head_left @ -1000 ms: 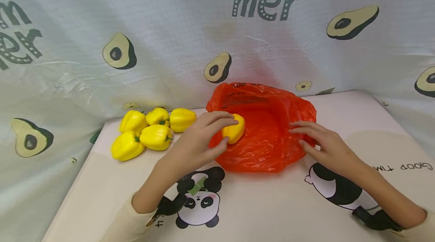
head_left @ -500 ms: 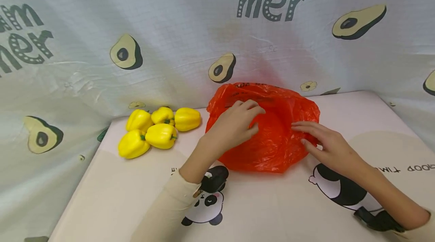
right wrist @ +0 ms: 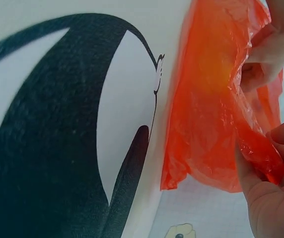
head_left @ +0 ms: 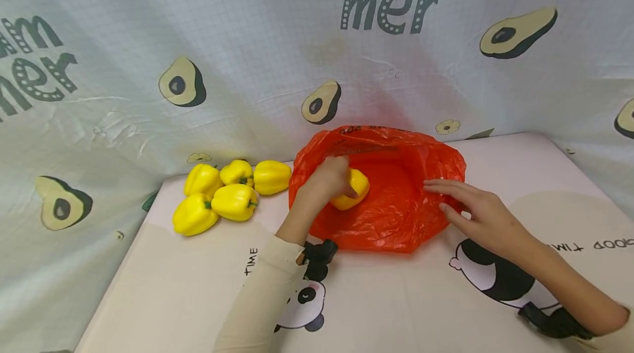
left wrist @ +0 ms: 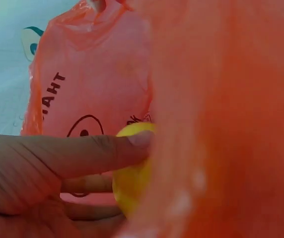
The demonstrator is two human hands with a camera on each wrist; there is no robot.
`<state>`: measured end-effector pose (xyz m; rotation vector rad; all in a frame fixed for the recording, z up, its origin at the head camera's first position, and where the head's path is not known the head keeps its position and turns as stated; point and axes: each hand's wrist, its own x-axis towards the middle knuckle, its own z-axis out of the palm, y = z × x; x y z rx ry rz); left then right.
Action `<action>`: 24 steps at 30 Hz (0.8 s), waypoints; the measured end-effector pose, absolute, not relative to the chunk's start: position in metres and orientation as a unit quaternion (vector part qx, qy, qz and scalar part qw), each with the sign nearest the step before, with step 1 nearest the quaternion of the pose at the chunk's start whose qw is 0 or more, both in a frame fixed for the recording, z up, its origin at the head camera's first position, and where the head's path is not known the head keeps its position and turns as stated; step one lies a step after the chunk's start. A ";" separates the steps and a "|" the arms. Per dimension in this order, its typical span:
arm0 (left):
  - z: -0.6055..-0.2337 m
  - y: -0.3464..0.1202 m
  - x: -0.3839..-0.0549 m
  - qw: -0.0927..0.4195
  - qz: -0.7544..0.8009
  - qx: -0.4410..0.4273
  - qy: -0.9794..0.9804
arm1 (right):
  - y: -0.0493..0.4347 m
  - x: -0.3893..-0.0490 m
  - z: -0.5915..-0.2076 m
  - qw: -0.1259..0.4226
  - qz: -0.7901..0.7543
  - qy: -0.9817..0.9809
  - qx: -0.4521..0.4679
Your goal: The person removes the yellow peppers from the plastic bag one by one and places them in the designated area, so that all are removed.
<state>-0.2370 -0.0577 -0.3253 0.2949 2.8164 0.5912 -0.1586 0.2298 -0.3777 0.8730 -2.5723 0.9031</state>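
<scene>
My left hand (head_left: 328,179) reaches into the mouth of a red plastic bag (head_left: 383,226) and grips a yellow bell pepper (head_left: 359,186) just inside it. In the left wrist view the thumb lies across the bell pepper (left wrist: 128,186), with fingers behind it; a fold of the bag covers part of it. On the opposite side, my right hand (head_left: 480,212) holds the bag's edge; the right wrist view shows thumb and fingers pinching the crumpled rim (right wrist: 266,153). The bag stands with its mouth spread wide.
Several more yellow bell peppers (head_left: 235,202) lie grouped on the table (head_left: 163,287), left of the bag. A white sheet printed with avocados (head_left: 247,39) hangs right behind the table. Panda drawings (head_left: 302,309) decorate the tabletop.
Holding a yellow bell pepper, the left hand has moved right from the bag's left edge, over its mouth, then down inside. My right hand stays at the bag's right side.
</scene>
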 end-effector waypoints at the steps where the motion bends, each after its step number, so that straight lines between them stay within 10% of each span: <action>1: -0.325 -0.058 -0.237 0.127 0.204 0.106 0.965 | 0.230 -0.159 -0.378 0.139 0.312 -0.890 0.301; 24: -0.320 -0.050 -0.276 0.265 0.192 0.280 0.903 | 0.230 -0.156 -0.378 0.140 0.313 -0.895 0.284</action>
